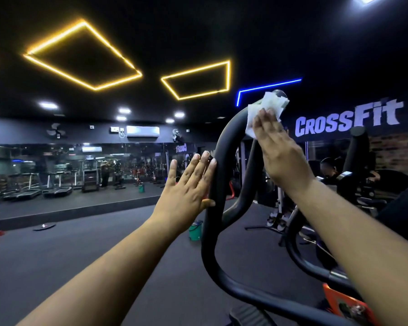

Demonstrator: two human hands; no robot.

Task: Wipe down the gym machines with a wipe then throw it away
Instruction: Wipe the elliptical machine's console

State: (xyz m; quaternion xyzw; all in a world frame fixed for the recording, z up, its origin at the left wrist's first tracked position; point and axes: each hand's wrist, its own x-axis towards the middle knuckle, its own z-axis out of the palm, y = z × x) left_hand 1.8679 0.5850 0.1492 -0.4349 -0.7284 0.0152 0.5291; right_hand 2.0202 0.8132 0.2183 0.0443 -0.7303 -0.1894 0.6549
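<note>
At the middle of the view, a black, thick, curved padded handlebar [218, 147] of a gym machine is seen rising from the lower right and looping up to a rounded top. All other places are given relative to this handlebar.

Against its left side, the left hand [186, 196] is laid flat, fingers straight and spread, thumb touching the bar; nothing is held, and the bar appears to be steadied by it.

Near the handlebar's top, a crumpled white paper wipe [264, 111] is pressed against the upper curve by the right hand [280, 149]. The fingers are stretched out nearly straight over the wipe, pushing it onto the bar rather than gripping it.

Below and just left of the handlebar, a small green bucket [195, 231] is seen on the dark rubber floor. Far to the left, a mirrored wall reflecting treadmills is visible. To the right, a lit white "CrossFit" wall sign [348, 120] is shown, with a person seated beneath it at another machine.

The wiping step is judged to be in hand, at the top of the bar. For the next move, the wipe would likely need to be drawn down along the curve with steady pressure, so that it is not dropped, before other machines and the bin are attended to.
</note>
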